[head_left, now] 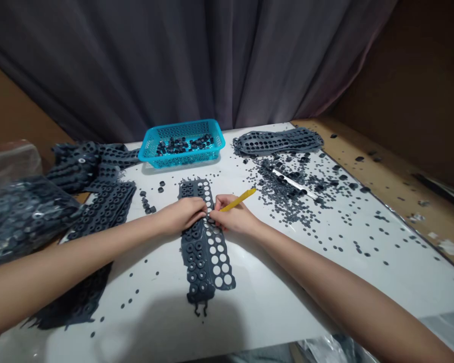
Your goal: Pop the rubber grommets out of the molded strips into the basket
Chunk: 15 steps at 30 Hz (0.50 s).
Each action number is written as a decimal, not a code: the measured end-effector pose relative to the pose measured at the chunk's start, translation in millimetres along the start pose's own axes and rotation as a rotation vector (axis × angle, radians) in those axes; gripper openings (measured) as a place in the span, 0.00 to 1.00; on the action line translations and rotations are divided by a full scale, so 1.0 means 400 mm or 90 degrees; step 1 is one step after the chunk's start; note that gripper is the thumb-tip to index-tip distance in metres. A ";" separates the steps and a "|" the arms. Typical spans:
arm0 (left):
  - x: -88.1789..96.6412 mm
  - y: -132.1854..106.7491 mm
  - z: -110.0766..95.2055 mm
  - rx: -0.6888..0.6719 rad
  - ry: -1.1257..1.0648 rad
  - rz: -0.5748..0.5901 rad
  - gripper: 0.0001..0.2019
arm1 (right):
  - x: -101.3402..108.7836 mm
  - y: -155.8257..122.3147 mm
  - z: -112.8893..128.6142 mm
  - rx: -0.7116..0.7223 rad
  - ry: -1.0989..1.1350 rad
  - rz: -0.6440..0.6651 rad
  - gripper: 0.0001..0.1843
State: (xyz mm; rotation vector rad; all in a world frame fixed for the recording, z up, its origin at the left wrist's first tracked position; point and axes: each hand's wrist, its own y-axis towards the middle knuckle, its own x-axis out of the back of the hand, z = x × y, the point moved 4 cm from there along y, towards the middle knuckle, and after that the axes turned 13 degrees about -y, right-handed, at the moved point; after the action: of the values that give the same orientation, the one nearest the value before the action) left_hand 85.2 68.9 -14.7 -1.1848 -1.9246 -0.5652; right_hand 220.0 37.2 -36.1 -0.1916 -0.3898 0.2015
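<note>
Hands (181, 216) (235, 217), white table (272, 287), grey curtain (136, 65)

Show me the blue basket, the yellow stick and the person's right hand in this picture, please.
blue plastic basket (183, 160): head view, on its front wall.
yellow stick (238, 199): head view, on the middle of its shaft.
right hand (234, 218): head view, on the back of the hand.

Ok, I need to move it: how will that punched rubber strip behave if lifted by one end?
The punched rubber strip is probably floppy: similar sheets lie slumped in folds. It would likely sag, and may tear at its thin webs, as its ragged end hints. It's probably light, being full of holes.
</note>
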 end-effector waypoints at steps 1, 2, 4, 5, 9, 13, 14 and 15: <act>0.005 -0.002 -0.002 0.009 -0.032 -0.023 0.10 | -0.001 0.000 -0.002 0.000 0.001 0.001 0.10; 0.012 -0.005 -0.003 0.021 -0.059 -0.050 0.10 | -0.002 0.000 -0.003 0.000 0.001 0.002 0.09; 0.035 -0.016 0.006 0.071 -0.097 -0.124 0.10 | -0.002 0.000 -0.002 0.000 0.004 0.000 0.09; 0.051 -0.024 0.015 0.103 -0.112 -0.165 0.10 | -0.002 0.000 -0.001 -0.003 0.007 -0.002 0.10; 0.126 -0.066 0.063 0.224 -0.231 -0.299 0.12 | -0.003 0.004 -0.001 -0.036 0.021 0.000 0.11; 0.128 -0.082 0.078 0.308 -0.563 -0.277 0.18 | -0.004 0.009 -0.008 -0.050 0.060 0.028 0.10; 0.115 -0.079 0.071 0.313 -0.667 -0.257 0.20 | -0.003 0.008 -0.010 -0.045 0.074 0.032 0.10; 0.100 -0.075 0.059 0.313 -0.768 -0.239 0.21 | -0.003 0.008 -0.011 -0.038 0.085 0.034 0.09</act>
State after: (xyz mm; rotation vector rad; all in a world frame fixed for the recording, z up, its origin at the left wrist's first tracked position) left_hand 39.3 93.2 4.7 -0.8656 -3.0588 0.6193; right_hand 220.3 39.2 -41.2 -0.2723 -0.2579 0.2285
